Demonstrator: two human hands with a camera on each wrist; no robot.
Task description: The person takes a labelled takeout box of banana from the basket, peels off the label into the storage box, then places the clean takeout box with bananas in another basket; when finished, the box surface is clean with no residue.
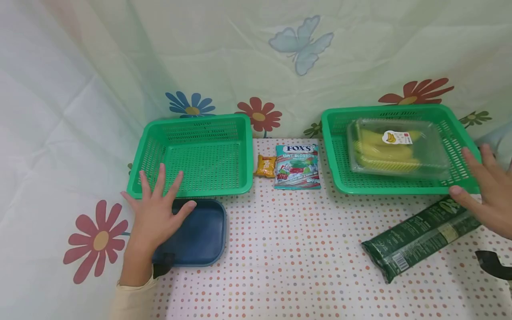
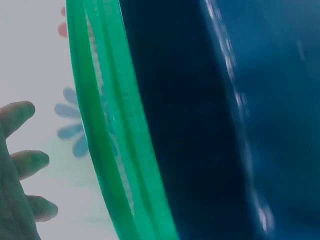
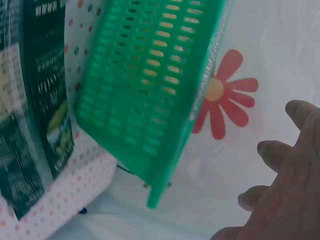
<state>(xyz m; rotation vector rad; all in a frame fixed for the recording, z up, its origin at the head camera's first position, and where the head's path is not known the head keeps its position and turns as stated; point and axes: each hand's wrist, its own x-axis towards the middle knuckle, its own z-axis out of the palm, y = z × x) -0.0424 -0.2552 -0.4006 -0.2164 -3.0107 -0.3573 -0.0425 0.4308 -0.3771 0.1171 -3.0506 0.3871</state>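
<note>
My left hand (image 1: 156, 218) is spread with straight fingers over the left edge of a dark blue tray (image 1: 200, 235) and near the front rim of the left green basket (image 1: 204, 192). In the left wrist view its fingers hold nothing. At the right edge of the head view, my right hand (image 1: 490, 195) is spread beside the front right corner of the right green basket (image 1: 400, 190). That basket holds a clear plastic box of bananas (image 1: 384, 146). Below the right hand a long dark green packet (image 1: 420, 238) lies slanted on the table, its far end partly hidden.
Between the baskets lie a small orange packet (image 1: 266, 166) and a Fox's Mint Blossom candy bag (image 1: 298, 168). The dotted tablecloth (image 1: 288, 258) stretches in front of them. A flower-printed curtain (image 1: 224, 58) hangs behind.
</note>
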